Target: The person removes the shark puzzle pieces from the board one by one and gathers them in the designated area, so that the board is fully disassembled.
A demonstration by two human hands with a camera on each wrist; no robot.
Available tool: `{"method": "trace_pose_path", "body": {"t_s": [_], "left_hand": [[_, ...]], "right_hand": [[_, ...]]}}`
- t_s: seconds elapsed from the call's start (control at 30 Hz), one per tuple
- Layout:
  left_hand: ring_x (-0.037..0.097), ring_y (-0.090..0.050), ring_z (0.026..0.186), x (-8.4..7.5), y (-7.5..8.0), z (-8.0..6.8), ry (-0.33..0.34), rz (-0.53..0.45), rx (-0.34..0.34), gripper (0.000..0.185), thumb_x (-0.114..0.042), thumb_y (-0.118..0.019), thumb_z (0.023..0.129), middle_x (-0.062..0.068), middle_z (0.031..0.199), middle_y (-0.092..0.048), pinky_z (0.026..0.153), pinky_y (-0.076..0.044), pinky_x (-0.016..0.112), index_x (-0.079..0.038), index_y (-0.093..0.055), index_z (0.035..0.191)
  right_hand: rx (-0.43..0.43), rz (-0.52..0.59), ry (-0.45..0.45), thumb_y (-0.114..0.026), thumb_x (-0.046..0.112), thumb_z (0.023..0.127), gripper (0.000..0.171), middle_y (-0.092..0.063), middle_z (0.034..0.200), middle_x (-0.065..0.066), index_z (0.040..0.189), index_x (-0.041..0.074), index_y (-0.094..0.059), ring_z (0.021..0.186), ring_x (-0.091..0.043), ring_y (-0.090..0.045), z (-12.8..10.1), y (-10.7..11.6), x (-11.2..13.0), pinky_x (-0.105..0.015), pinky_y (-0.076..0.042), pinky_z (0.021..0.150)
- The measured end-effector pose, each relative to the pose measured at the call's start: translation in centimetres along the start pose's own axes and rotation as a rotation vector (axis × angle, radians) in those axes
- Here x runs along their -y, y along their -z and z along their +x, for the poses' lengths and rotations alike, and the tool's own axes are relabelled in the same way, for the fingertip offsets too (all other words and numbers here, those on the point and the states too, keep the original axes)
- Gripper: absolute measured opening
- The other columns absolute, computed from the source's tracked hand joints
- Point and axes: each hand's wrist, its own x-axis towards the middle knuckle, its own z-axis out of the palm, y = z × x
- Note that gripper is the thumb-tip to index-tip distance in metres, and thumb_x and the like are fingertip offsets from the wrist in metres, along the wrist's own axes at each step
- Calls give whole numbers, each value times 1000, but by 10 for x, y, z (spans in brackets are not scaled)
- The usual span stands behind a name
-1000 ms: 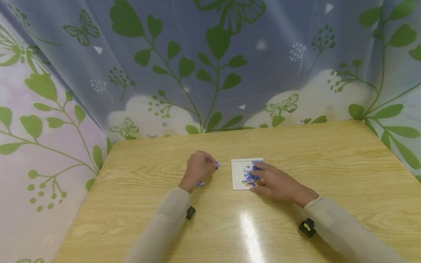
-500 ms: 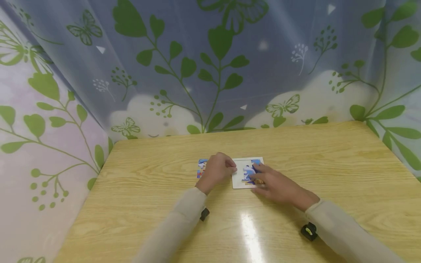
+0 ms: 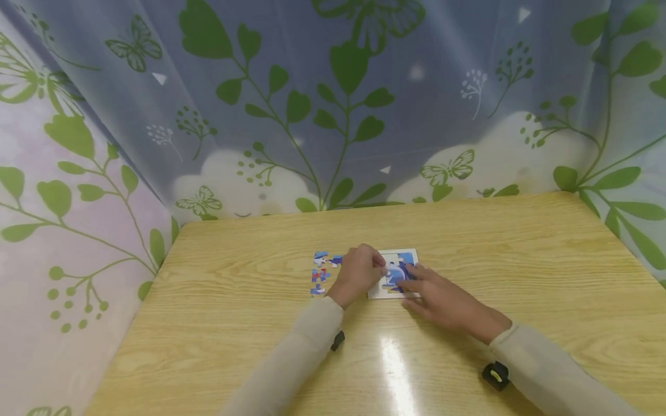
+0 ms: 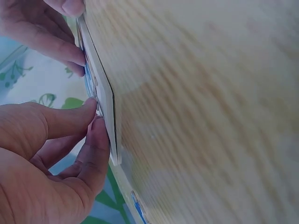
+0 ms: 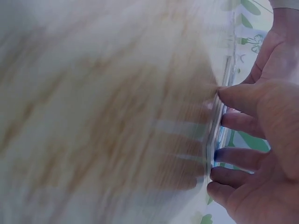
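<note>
A small white puzzle board (image 3: 391, 254) with a blue picture partly filled in lies flat on the wooden table (image 3: 520, 260). My left hand (image 3: 381, 270) is at the board's left edge; in the left wrist view thumb and forefinger (image 4: 95, 113) pinch a small puzzle piece against the board (image 4: 112, 126). My right hand (image 3: 408, 277) lies over the board's right part, its straight fingers (image 5: 233, 123) resting on the board (image 5: 227, 77). Several loose blue puzzle pieces (image 3: 320, 270) lie just left of my left hand.
Patterned curtains with green leaves and butterflies (image 3: 343, 104) close off the table at the back and on both sides. A glare spot (image 3: 395, 370) shines on the table near me. One loose piece (image 4: 138, 209) shows near the board's corner.
My left hand has moved right from the loose pieces to the board's left edge, carrying a piece and uncovering the pile. My right hand has stayed on the board.
</note>
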Motion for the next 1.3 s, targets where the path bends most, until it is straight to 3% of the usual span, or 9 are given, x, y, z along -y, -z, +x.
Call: {"method": "trace_pose_path", "body": {"t_s": [0.63,0.9,1.3], "left_hand": [[13,-67,78,-5,0,-1,41,-7,-8,5,-8,-78,89,3,88,-76,70,-54,24,-5,-80,92],[9,-63,70,-1,1,-1,50,-155,-11,5,-10,-79,88,-1,78,-72,63,-52,23,-6,-79,89],[13,-65,73,-2,2,-3,96,-246,-21,4,-11,-79,88,0,81,-72,64,-55,27,-7,-77,87]], "right_hand": [[7,6,15,-66,13,99,37,-40,145,-41,129,-7,-63,132,-57,-43,-2,-1,2,-61,-41,103],[19,15,0,-66,14,99,37,-39,146,-40,130,-7,-63,133,-57,-42,-3,0,3,-61,-41,104],[13,9,8,-66,14,99,39,-39,146,-40,131,-8,-62,132,-56,-42,-3,0,1,-60,-42,103]]}}
